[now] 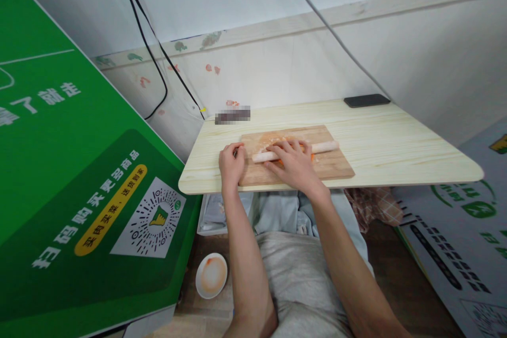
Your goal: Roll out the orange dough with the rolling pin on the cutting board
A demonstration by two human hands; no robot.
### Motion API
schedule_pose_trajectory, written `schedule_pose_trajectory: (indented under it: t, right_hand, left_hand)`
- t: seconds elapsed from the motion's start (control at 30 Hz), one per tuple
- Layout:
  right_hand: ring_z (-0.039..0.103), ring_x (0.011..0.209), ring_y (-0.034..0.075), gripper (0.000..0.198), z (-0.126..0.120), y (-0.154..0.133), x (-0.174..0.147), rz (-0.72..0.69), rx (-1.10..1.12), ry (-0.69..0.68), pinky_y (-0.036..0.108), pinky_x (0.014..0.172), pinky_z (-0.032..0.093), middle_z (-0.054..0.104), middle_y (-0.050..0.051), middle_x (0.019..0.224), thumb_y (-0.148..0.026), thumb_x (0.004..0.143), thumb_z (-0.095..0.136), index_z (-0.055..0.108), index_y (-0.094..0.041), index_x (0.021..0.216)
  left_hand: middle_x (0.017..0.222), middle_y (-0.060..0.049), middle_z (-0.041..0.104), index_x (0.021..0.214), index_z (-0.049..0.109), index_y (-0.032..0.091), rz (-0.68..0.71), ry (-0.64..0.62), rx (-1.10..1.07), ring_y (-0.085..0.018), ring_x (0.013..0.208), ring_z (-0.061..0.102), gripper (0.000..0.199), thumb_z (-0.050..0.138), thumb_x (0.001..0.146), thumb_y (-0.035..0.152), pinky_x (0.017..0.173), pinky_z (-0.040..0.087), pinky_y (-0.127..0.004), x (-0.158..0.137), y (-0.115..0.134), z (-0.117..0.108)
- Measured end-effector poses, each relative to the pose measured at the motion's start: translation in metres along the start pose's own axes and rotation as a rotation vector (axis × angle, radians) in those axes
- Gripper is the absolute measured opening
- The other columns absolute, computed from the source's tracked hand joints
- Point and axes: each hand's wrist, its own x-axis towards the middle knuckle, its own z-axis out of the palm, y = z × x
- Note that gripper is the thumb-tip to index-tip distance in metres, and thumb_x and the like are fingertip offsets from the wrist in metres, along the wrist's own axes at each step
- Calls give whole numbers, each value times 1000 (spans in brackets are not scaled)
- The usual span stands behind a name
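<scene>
A wooden cutting board (336, 163) lies on the table near its front edge. Across it runs a pale rolling pin (327, 147), tilted slightly up to the right. My right hand (295, 163) rests over the pin's middle with its fingers draped across it. Beneath the pin and hand shows a flat orange sheet, apparently dough (273, 141), with white flour-like bits around it; much of it is hidden. At the board's left edge, my left hand (232, 163) is closed, its fingers curled against that edge.
The light wood-grain table (404, 148) stands against a wall. A black phone (366, 101) lies at its back right, and a blurred-out dark item (233, 115) at the back left. Below left are a white bowl (211, 275) and a box (212, 227). Green panel (99, 179) at left.
</scene>
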Motion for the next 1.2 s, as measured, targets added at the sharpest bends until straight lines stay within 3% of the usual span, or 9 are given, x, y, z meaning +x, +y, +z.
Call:
schedule_pose_trajectory:
  t: [1.2]
  right_hand:
    - [58, 138, 37, 37, 2, 1, 0, -5, -4, 16, 58, 123, 26, 75, 10, 152, -48, 111, 65, 75, -28, 140]
  left_hand:
    - [117, -11, 84, 108, 82, 21, 1, -4, -12, -28, 109, 76, 25, 59, 100, 27, 110, 59, -45, 0, 0, 0]
